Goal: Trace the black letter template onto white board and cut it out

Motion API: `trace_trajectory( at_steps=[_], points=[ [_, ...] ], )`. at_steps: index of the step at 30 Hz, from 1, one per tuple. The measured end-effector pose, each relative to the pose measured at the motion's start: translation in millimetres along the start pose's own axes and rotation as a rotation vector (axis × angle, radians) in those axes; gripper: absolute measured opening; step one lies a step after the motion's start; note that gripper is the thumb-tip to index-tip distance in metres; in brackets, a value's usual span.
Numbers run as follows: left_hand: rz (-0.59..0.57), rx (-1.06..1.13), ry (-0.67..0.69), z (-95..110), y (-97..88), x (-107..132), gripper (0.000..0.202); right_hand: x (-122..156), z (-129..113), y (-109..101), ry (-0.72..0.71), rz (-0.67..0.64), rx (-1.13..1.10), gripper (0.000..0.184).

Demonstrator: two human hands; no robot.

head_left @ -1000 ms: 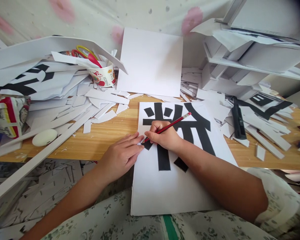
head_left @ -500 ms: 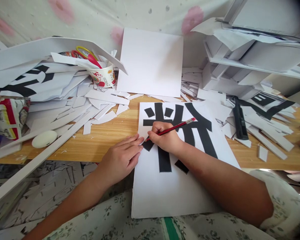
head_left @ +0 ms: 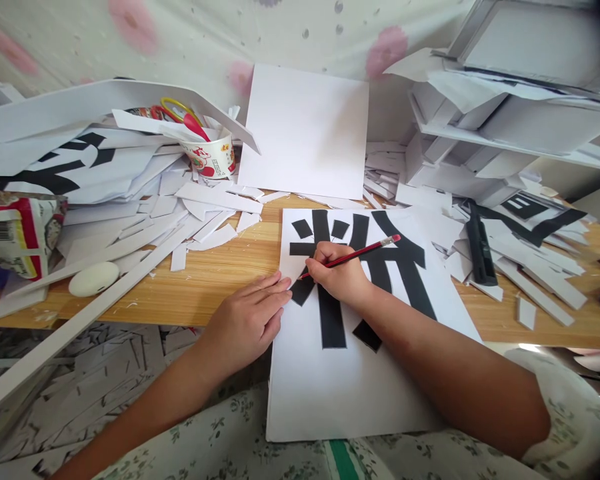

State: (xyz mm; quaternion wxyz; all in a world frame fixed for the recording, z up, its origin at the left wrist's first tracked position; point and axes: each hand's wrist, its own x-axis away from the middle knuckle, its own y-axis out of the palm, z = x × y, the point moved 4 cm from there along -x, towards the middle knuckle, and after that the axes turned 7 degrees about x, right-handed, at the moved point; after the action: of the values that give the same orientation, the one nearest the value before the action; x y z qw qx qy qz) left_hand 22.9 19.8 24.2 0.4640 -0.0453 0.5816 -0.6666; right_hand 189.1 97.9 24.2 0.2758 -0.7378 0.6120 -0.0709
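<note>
free: bare desk strip (head_left: 220, 273) | blocked: paper scraps (head_left: 200, 213) left, cutter (head_left: 477, 243) right

snack packet (head_left: 10, 233) cut off left

Light wood-grain tabletop (head_left: 220, 267), smooth, semi-matt. White paper sheet w/ matt black strokes (head_left: 330, 373). Red lacquered wooden pencil (head_left: 353, 254), glossy, w/ metal ferrule. Glossy printed paper cup (head_left: 211, 160).

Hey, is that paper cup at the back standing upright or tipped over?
Tilted, not fallen: the paper cup leans in the paper scraps, scissors sticking out the top.
</note>
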Motion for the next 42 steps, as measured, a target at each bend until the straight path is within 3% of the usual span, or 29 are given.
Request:
trace_trajectory(
  at_steps=[5, 17, 28, 42],
  points=[
    [0.046, 0.014, 0.027, -1.3, 0.6, 1.1, 0.029, -2.6, -0.3, -4.7, 0.015, 0.034, 0.002, 0.028],
    [0.035, 0.012, 0.032, -1.9, 1.2, 2.7, 0.031, -8.3, 8.8, -13.5, 0.124, 0.087, -0.012, 0.026],
    [0.027, 0.005, 0.036, -2.5, 3.2, 3.3, 0.033, -13.1, 11.4, -14.8, 0.177, 0.186, -0.031, 0.028],
    [0.039, -0.021, 0.047, -1.5, 2.1, 1.1, 0.031, -14.9, 12.8, -14.6, 0.239, 0.22, -0.046, 0.027]
  ],
)
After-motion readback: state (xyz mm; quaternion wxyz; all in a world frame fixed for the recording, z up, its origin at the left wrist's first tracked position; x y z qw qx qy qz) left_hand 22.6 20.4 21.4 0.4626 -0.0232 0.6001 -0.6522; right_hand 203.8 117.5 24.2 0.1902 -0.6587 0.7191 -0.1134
